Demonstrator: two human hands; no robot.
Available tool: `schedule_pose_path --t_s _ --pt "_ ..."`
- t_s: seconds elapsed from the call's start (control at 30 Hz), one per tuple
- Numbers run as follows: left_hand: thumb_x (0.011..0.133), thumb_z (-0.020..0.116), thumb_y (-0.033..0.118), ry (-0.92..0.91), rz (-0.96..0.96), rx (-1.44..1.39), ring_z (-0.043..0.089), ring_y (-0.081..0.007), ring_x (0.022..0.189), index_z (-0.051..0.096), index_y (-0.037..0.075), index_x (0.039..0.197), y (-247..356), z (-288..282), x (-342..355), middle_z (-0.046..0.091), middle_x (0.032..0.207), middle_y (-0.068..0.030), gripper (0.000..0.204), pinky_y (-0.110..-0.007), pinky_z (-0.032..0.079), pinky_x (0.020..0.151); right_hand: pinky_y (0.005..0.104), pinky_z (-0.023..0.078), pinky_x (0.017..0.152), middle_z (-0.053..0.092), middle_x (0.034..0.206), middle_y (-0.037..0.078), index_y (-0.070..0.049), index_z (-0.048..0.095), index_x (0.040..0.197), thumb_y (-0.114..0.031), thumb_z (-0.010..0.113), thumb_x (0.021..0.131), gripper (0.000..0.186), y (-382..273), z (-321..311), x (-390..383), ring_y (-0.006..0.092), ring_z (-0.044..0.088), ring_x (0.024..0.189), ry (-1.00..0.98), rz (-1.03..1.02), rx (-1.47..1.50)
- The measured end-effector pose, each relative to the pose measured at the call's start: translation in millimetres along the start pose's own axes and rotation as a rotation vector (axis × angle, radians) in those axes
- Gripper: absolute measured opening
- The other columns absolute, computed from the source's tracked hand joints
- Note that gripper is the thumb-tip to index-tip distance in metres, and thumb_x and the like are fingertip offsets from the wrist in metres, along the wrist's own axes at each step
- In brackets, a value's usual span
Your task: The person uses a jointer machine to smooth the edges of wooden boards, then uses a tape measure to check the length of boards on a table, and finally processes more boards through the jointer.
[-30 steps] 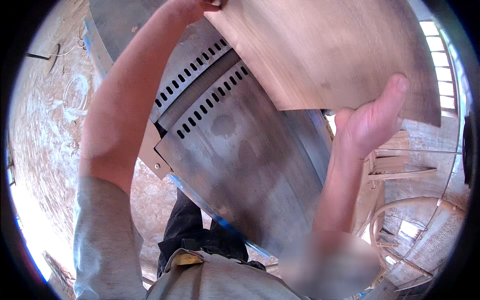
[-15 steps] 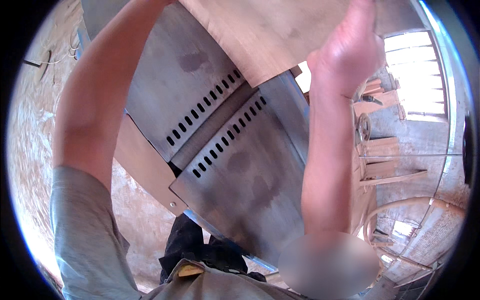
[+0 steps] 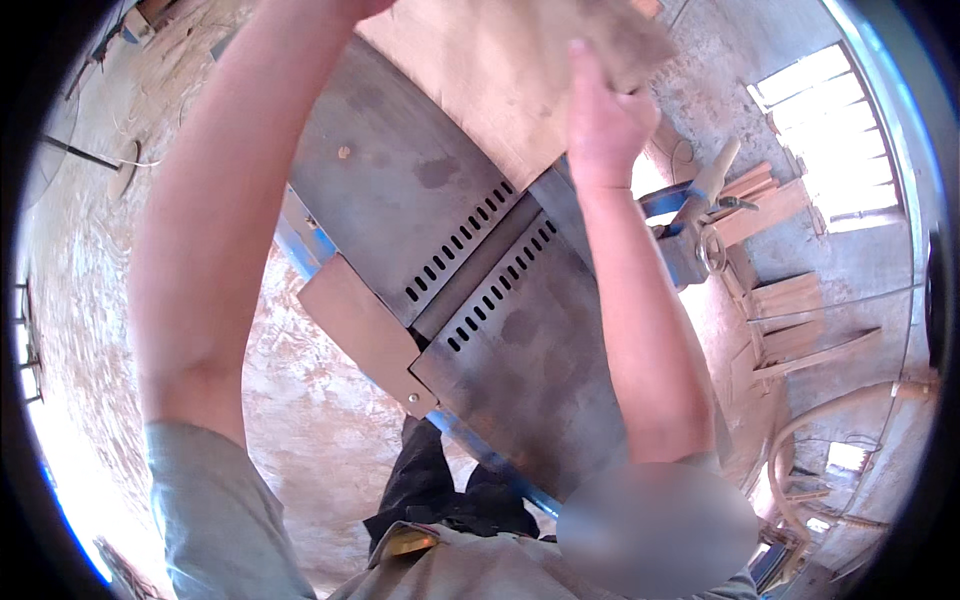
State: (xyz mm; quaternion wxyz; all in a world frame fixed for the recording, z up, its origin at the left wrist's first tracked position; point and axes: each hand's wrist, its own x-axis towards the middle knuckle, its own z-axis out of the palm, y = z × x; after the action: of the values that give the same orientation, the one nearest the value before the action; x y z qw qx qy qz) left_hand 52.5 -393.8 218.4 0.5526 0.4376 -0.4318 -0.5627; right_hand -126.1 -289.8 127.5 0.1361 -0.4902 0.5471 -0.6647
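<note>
A jointer with a grey metal bed (image 3: 400,150) lies under my arms, with a slotted gap running across its middle. Over the far part of the bed is a wide, pale wooden board (image 3: 470,70), its near corner close to the slots. My right hand (image 3: 612,130) is closed on the board's right side, thumb up along it and fingers curled below. At the top edge only the heel of my left hand (image 3: 370,6) shows, beside the board's left side. Its fingers are cut off by the frame.
A brown guard plate (image 3: 365,325) juts from the jointer's left side. Beyond its right side are a handwheel (image 3: 711,250), stacked wood pieces (image 3: 765,200) and a curved hose (image 3: 780,450). A barred window (image 3: 830,130) is at the right. A round-based stand (image 3: 125,165) is at far left.
The view has shifted, so the jointer sits further right in it. My right hand has come inward to the left, and the board's far right part looks tilted and blurred.
</note>
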Motion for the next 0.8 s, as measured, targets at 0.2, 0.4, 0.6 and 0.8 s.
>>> schedule_pose_path --t_s 0.2,0.4,0.6,0.8 --pt "0.096 0.056 0.045 -0.037 -0.104 0.122 0.059 -0.0213 0.100 0.053 0.002 0.124 38.3 -104.1 -20.1 0.061 0.109 -0.0089 0.052 -0.038 0.049 0.091 0.0279 0.054 0.072 0.070 0.088 0.009 -0.003 0.067 0.098 -0.018 0.077 0.076 0.029 -15.7 21.7 -74.2 0.0163 0.068 0.084 -0.263 -0.181 -0.064" --pt "0.080 0.064 0.006 0.249 -0.266 0.114 0.062 -0.0221 0.083 0.061 -0.002 0.099 -42.1 -217.2 -57.0 0.062 0.098 -0.0111 0.020 -0.036 0.053 0.065 0.0400 0.049 0.088 0.064 0.108 0.008 -0.006 0.061 0.095 -0.001 0.070 0.064 0.033 -31.4 20.1 -152.3 0.0315 0.060 0.103 -0.439 -0.397 -0.092" --pt "0.082 0.057 0.008 0.344 -0.209 0.018 0.061 -0.0233 0.094 0.059 -0.005 0.101 -62.5 -233.3 -193.5 0.062 0.101 -0.0112 0.023 -0.037 0.050 0.084 0.0440 0.043 0.094 0.057 0.113 0.013 -0.005 0.057 0.097 -0.014 0.075 0.066 0.037 -86.9 -52.1 -205.3 0.0315 0.053 0.111 -0.615 -0.494 -0.110" --pt "0.090 0.048 0.018 0.505 -0.317 0.107 0.059 -0.0244 0.104 0.054 -0.005 0.120 -69.1 -266.9 -327.9 0.061 0.113 -0.0135 0.038 -0.037 0.048 0.093 0.0413 0.042 0.100 0.055 0.119 0.012 -0.004 0.050 0.125 -0.031 0.075 0.082 0.057 -78.1 -207.9 -257.1 0.0253 0.053 0.113 -0.472 0.660 0.329"
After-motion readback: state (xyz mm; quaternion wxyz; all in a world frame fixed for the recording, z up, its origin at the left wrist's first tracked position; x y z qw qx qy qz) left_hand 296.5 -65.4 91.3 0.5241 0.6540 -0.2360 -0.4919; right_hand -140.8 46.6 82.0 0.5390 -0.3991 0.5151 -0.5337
